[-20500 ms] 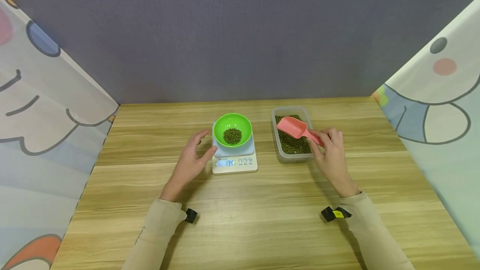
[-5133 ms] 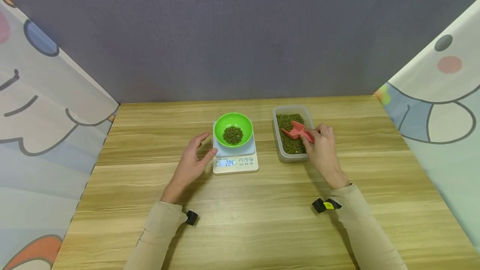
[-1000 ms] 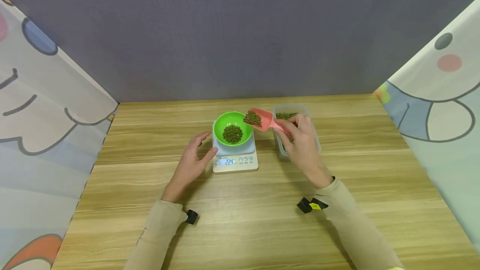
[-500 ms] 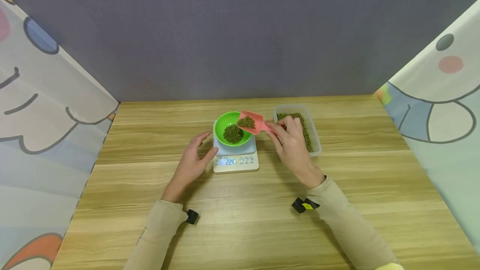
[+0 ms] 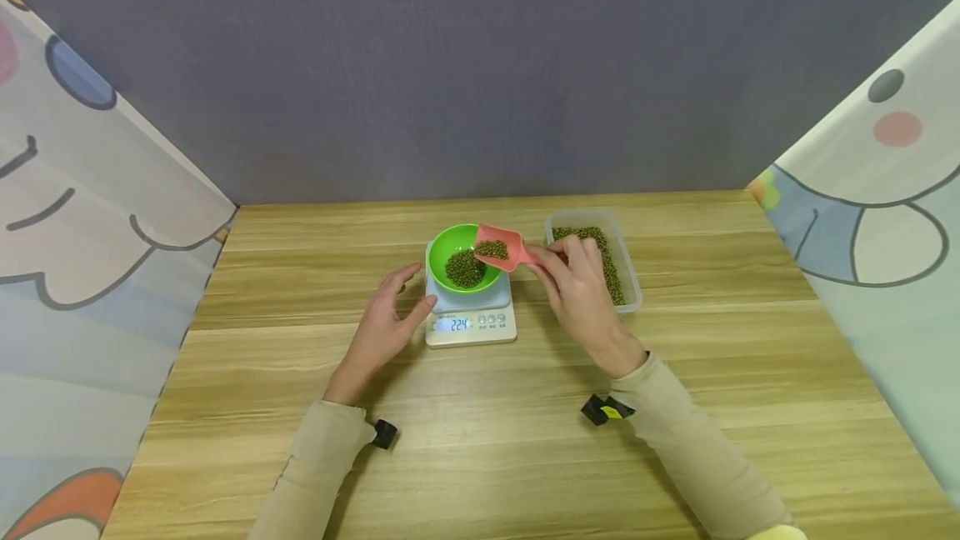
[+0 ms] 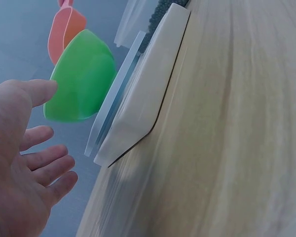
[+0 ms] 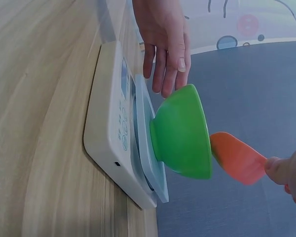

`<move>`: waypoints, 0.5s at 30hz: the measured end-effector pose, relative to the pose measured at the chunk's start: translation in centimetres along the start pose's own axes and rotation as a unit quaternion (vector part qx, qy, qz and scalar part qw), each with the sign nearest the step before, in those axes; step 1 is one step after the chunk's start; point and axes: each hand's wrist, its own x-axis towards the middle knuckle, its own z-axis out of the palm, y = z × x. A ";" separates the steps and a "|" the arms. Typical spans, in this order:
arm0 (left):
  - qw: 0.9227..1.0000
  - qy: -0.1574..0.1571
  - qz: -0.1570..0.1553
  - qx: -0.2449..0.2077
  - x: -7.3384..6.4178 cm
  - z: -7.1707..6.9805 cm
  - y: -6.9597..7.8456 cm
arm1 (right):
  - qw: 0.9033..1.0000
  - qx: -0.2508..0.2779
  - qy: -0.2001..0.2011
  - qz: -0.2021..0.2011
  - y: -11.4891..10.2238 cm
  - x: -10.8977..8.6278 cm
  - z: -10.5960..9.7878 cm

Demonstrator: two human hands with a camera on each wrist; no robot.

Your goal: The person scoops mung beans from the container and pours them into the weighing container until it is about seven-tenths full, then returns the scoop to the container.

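- Table (image 5: pixel 465 440): wood-grain top is carrying the whole setup.
- Left hand (image 5: pixel 381 319): hanging just beside the scale (image 5: pixel 487 332) and bowl (image 5: pixel 452 240), left of them in the head view; fingers relaxing half-open, thumb standing apart, gripping nothing.
- Right hand (image 5: pixel 588 298): thumb and fingers are pinching the scoop (image 5: pixel 514 248) by its handle.
- Container (image 5: pixel 628 265): translucent, sitting right of the scale, apart from it; right hand is partly covering it.
- Scale: white, lying flat; display is reading 22.4.
- Bowl: green, sitting upright on the scale's platform.
- Scoop: pink, reaching over the bowl's right rim, tilting tip-down; can't tell if it's touching.
- Beans (image 5: pixel 464 271): green-brown, lying in bowl, container and scoop.
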 end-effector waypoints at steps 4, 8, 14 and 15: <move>1.000 0.001 0.000 -0.001 0.0 0.0 -0.1 | 1.000 -0.008 -0.004 -0.009 0.1 0.0 0.0; 1.000 -0.001 -0.002 -0.002 -0.1 0.0 -0.2 | 0.999 -0.020 0.001 -0.026 0.2 0.0 0.2; 1.000 -0.003 -0.006 0.001 -0.1 0.1 -0.2 | 0.998 -0.040 0.007 -0.045 0.2 -0.2 0.4; 1.000 -0.003 -0.007 0.002 -0.1 0.1 -0.1 | 0.998 -0.042 0.005 -0.045 0.2 -0.2 0.4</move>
